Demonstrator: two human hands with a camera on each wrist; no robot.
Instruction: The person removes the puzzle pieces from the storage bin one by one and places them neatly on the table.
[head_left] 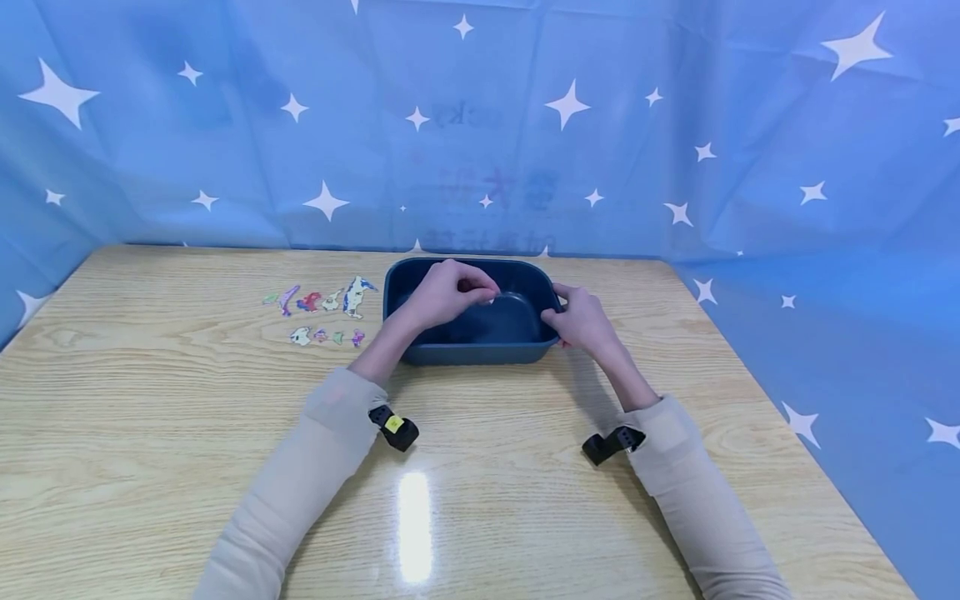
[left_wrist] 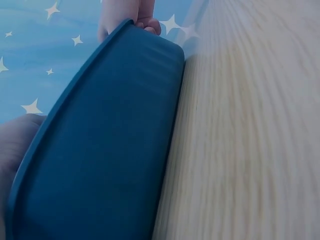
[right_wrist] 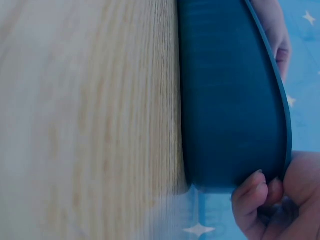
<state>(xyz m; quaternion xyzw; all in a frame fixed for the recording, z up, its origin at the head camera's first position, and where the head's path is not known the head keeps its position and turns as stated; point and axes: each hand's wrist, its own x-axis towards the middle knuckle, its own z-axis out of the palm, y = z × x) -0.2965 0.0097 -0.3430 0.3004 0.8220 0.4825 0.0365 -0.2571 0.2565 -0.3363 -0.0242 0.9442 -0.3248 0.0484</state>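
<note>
A dark blue rectangular bin (head_left: 472,354) stands on the wooden table. My left hand (head_left: 446,293) is over its opening, thumb and fingers pinching a small pale piece (head_left: 491,300), mostly hidden by the fingertips. At the bin's right end my right hand (head_left: 585,321) grips the rim, thumb at the top edge and fingers on the outside. The right wrist view shows those curled fingers (right_wrist: 250,197) against the outer wall. In the left wrist view the bin's side (left_wrist: 100,135) hides most of the left hand.
Left of the bin, small colourful flat cutouts lie in two rows, among them a tall blue-and-white one (head_left: 356,297), a red one (head_left: 308,302) and a purple one (head_left: 287,300). A blue star-patterned curtain (head_left: 480,150) hangs behind the table (head_left: 495,500).
</note>
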